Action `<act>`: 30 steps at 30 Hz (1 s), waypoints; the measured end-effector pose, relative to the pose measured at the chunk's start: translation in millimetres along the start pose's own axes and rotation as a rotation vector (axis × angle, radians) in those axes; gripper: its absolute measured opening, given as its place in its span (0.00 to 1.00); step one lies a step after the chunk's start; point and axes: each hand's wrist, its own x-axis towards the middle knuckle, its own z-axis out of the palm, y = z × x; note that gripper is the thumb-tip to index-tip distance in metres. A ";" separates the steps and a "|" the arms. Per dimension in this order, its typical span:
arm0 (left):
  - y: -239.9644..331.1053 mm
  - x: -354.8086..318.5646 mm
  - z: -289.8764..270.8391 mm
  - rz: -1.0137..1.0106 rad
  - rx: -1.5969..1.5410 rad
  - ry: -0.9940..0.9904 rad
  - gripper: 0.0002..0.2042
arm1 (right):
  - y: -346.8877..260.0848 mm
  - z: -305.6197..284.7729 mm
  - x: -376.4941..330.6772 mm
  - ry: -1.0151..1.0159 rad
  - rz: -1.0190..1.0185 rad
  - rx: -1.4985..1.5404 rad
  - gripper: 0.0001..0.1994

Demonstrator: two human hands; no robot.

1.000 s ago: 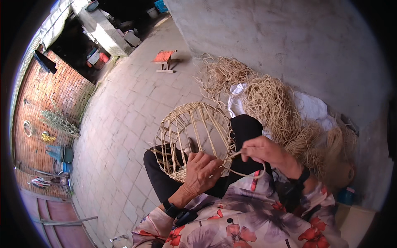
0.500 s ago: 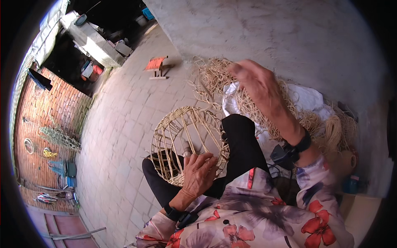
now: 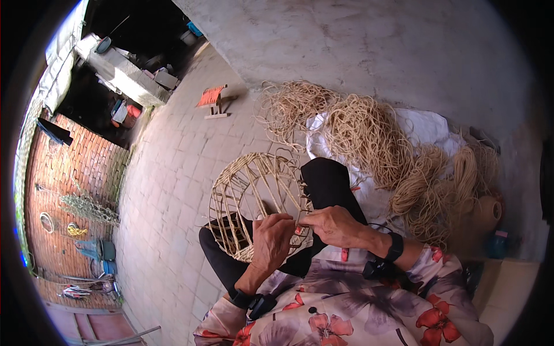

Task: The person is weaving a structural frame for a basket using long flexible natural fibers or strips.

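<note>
Seated person at work on an open, rounded basket frame of tan twisted cord (image 3: 245, 161), seen from above. The basket frame rests on the lap, tilted, between two knees in black trousers (image 3: 326, 179); its far rim is closely wrapped, and its widely spaced strands leave the paving visible through the gaps. The left hand (image 3: 273, 235), palm down, lies on the near right part of the frame, its fingers together and bent, clamped on the strands there. The right hand (image 3: 332, 226) meets it at the right-hand rim, fingers curled together and fingertips just beside those of the left; what they pinch, if anything, cannot be told. A small red spot shows between the hands, its nature unclear. Both wrists bear black bands, and the sleeves are pale with red and purple flowers. To the right, a crumpled white cloth sheet (image 3: 424, 130) lies along the foot of a smooth grey plastered wall (image 3: 369, 46). A tangled heap of tan cord (image 3: 369, 141) covers the middle of the sheet, and further strands spill past its far left corner onto the grey paved floor (image 3: 167, 196). Near the wall's far corner stands a low wooden stool with an orange woven seat (image 3: 212, 96).
</note>
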 end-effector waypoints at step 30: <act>-3.7 25.3 -12.1 -0.148 -0.175 -0.182 0.05 | 8.0 7.9 1.6 -0.233 0.550 1.358 0.23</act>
